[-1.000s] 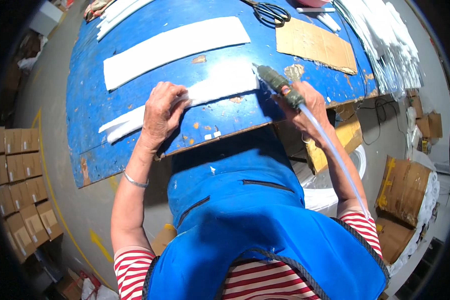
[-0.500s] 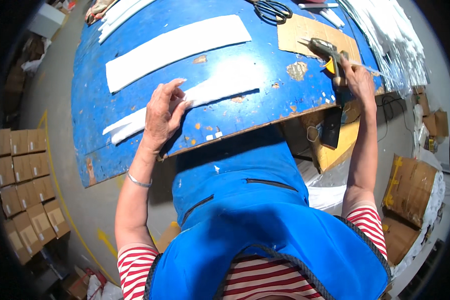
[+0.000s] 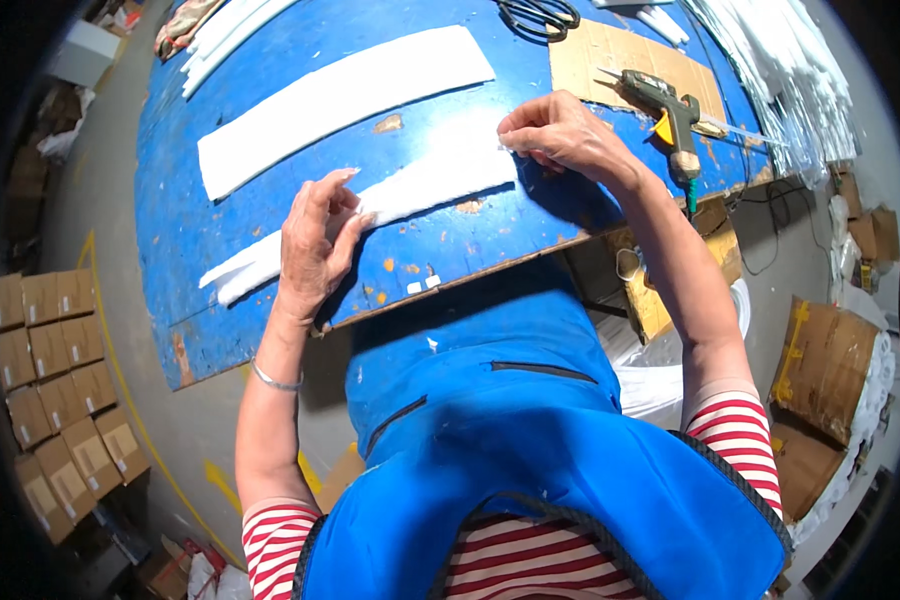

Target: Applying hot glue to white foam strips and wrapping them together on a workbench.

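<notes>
Before you on the one blue table [image 3: 450, 240] lie two white strips, one folded under your hands and the other laid flat. Count one glue gun [image 3: 675, 110], one pair of black-handled scissors [image 3: 537, 18], one cardboard sheet [image 3: 625, 50] and two small white squares [image 3: 423, 286] by the near edge; the white rods [image 3: 235, 35] at 11 o'clock overlap too much to count.

For containers, about a dozen cartons [image 3: 60, 400] show stacked on the floor at 9 o'clock, and two larger brown boxes [image 3: 820, 370] at 4 o'clock; you cannot see what any of them hold.

Your left hand [image 3: 315, 240] is half curled over the folded strip [image 3: 430, 185], forefinger raised; whether it pinches the material, I cannot tell. From that hand the strip runs out towards 2 o'clock and back towards 8 o'clock. Your right hand [image 3: 565, 135] has its fingertips drawn together at the strip's right end, with the rest of it at 8 o'clock; I cannot tell whether they grip it. The flat strip [image 3: 345, 110] lies at 12 o'clock from your left hand, and the glue gun at 3 o'clock from your right, partly over the cardboard sheet
</notes>
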Demonstrator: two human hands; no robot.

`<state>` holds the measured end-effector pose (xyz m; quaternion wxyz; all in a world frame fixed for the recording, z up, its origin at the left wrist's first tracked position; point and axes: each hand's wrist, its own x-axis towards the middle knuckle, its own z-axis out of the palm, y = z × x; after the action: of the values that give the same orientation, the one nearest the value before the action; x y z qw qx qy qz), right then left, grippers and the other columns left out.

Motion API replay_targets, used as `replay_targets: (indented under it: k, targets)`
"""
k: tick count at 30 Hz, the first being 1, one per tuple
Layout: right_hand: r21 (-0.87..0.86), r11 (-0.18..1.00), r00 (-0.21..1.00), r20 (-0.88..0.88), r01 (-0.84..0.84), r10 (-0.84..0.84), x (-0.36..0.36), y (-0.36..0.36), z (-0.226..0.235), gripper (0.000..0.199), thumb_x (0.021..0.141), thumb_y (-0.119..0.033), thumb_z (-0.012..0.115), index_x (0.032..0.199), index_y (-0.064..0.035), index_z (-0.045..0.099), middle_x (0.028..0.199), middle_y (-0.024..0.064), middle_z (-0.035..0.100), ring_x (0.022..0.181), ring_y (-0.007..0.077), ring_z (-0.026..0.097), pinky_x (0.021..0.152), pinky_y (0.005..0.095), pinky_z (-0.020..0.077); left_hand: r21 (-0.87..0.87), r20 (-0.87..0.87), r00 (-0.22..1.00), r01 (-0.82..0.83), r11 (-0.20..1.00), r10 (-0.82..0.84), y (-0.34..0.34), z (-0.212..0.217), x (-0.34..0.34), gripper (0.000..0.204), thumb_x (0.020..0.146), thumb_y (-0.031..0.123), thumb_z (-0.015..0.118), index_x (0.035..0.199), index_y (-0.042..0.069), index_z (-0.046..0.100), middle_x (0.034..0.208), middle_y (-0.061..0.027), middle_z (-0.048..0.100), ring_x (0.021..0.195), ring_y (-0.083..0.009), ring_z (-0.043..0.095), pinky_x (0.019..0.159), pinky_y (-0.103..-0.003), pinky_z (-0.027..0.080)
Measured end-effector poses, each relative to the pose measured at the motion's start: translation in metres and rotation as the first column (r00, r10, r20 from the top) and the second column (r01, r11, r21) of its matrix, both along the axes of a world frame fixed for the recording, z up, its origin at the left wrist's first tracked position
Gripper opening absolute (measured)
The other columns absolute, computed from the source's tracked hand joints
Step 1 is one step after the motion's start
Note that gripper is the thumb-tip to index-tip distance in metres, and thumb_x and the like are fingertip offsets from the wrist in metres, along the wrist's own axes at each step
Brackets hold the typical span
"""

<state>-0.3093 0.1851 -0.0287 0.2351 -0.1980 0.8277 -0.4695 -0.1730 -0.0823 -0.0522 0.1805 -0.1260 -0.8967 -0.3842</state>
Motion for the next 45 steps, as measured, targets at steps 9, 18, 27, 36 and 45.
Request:
replay_targets:
  k: [9, 18, 27, 36, 45]
  targets:
    - [-0.094, 0.993, 0.998, 0.004, -0.066, 0.066, -0.005, -0.004, -0.009, 0.023, 0.077, -0.023, 0.065, 0.086, -0.0012, 0.065, 0.061, 0.0007, 0.055, 0.048, 0.006, 0.046, 0.044, 0.0188, 0.0362, 0.009, 0.016, 1.0, -0.004, 1.0, 0.004, -0.001, 0.001, -0.001, 0.048, 0.069, -0.003, 0.067, 0.113, 0.007, 0.051, 0.077, -0.0083, 0.055, 0.068, -0.0203, 0.052, 0.064, -0.031, 0.045]
    - [-0.095, 0.965, 0.941, -0.261, -0.246, 0.215, -0.003, 0.013, -0.013, 0.014, 0.083, -0.012, 0.061, 0.089, -0.0002, 0.065, 0.072, 0.0008, 0.055, 0.057, 0.0043, 0.048, 0.05, 0.0181, 0.0392, 0.005, 0.012, 1.0, 0.014, 1.0, -0.014, -0.002, 0.002, -0.002, 0.041, 0.069, -0.002, 0.067, 0.108, 0.006, 0.054, 0.075, -0.0085, 0.054, 0.068, -0.0213, 0.05, 0.063, -0.031, 0.043]
    - [-0.054, 0.916, 0.724, -0.631, -0.398, 0.278, 0.003, 0.018, -0.017, 0.013, 0.078, 0.0, 0.06, 0.09, -0.0041, 0.064, 0.081, 0.0059, 0.058, 0.072, 0.0166, 0.059, 0.062, 0.0252, 0.0468, -0.127, -0.053, 0.996, 0.061, 0.99, -0.068, -0.005, 0.005, -0.004, 0.029, 0.068, -0.003, 0.064, 0.095, 0.004, 0.059, 0.076, -0.0098, 0.054, 0.071, -0.0261, 0.05, 0.065, -0.033, 0.042]
    - [0.104, 0.914, 0.507, -0.805, -0.393, 0.309, 0.007, 0.018, -0.018, 0.025, 0.075, 0.004, 0.06, 0.096, -0.0084, 0.061, 0.08, 0.0068, 0.058, 0.064, 0.0215, 0.06, 0.052, 0.0294, 0.0478, -0.133, -0.039, 0.997, 0.06, 0.989, -0.066, -0.009, 0.002, -0.001, 0.028, 0.07, -0.006, 0.062, 0.095, 0.007, 0.062, 0.08, -0.008, 0.055, 0.073, -0.0222, 0.052, 0.064, -0.031, 0.044]
    - [0.203, 0.905, 0.373, -0.86, -0.375, 0.348, 0.01, 0.018, -0.021, 0.025, 0.074, 0.005, 0.061, 0.098, -0.0036, 0.059, 0.08, 0.0095, 0.056, 0.062, 0.0228, 0.057, 0.05, 0.0304, 0.0463, -0.122, -0.048, 0.997, 0.06, 0.991, -0.067, -0.011, 0.0, -0.002, 0.025, 0.069, -0.004, 0.063, 0.091, 0.007, 0.062, 0.078, -0.0076, 0.055, 0.072, -0.0231, 0.051, 0.063, -0.032, 0.043]
